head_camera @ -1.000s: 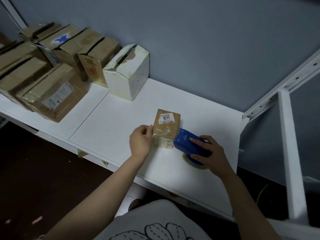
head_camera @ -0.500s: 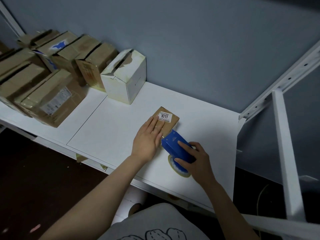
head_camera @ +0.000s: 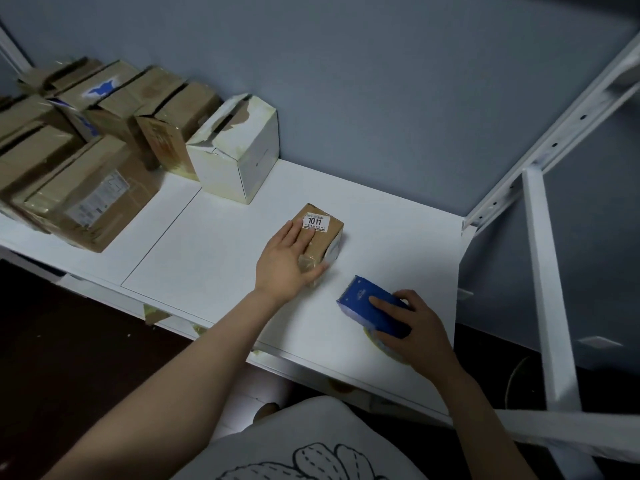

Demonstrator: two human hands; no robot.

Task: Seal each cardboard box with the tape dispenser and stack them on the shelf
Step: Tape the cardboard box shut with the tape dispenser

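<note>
White shelf [head_camera: 225, 258] against grey-blue wall [head_camera: 381, 81], small brown cardboard box [head_camera: 327, 237] with 1011 label mid-shelf under left hand [head_camera: 285, 261] laid flat, fingers straight, blue tape dispenser [head_camera: 363, 303] apart to its right, gripped by curled right hand [head_camera: 415, 327].

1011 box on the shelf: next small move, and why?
Probably slide the small cardboard box left toward the white box. Its near end looks covered in glossy tape, the left hand lies flat on it, and the blue tape dispenser gripped by the right hand sits apart from it.
</note>
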